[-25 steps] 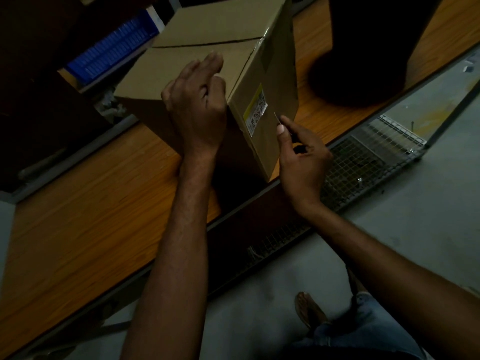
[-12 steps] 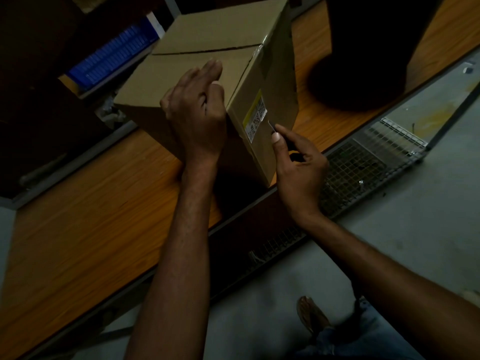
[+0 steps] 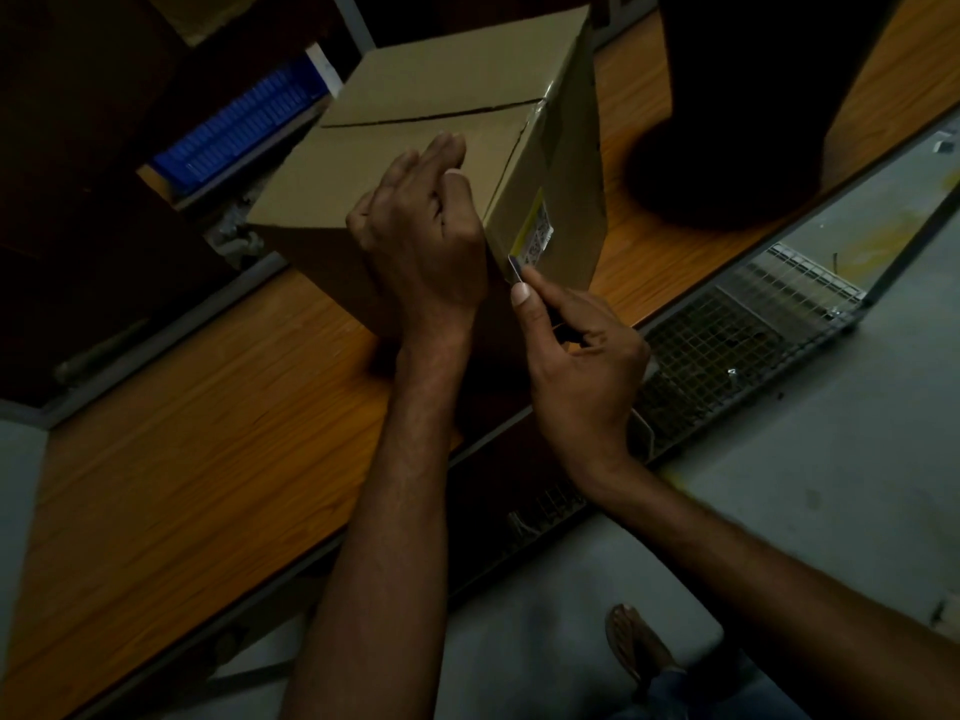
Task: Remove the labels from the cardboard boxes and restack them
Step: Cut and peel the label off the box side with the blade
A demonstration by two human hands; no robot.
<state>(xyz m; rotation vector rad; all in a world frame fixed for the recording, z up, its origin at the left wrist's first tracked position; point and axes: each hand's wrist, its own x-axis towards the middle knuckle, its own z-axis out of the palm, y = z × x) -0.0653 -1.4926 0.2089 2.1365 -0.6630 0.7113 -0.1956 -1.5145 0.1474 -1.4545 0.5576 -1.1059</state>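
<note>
1 closed brown cardboard box (image 3: 415, 148) stands on the wooden table (image 3: 208, 433); a yellow-white label (image 3: 535, 233) adheres to its right side.

Bare forearms (image 3: 389, 511); blue jeans (image 3: 691, 693); brown sandal (image 3: 636, 641).

Dim storeroom, cardboard box (image 3: 415, 163), wooden bench (image 3: 208, 459), concrete floor (image 3: 805, 485)

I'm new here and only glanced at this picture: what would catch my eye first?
The brown cardboard box standing on the orange-brown wooden table, mid-frame, stands out first, with the left hand resting on its near top corner. Next, the right hand pinches a small metal blade whose tip sits at the lower corner of the yellow-and-white label on the box's right side.
</note>
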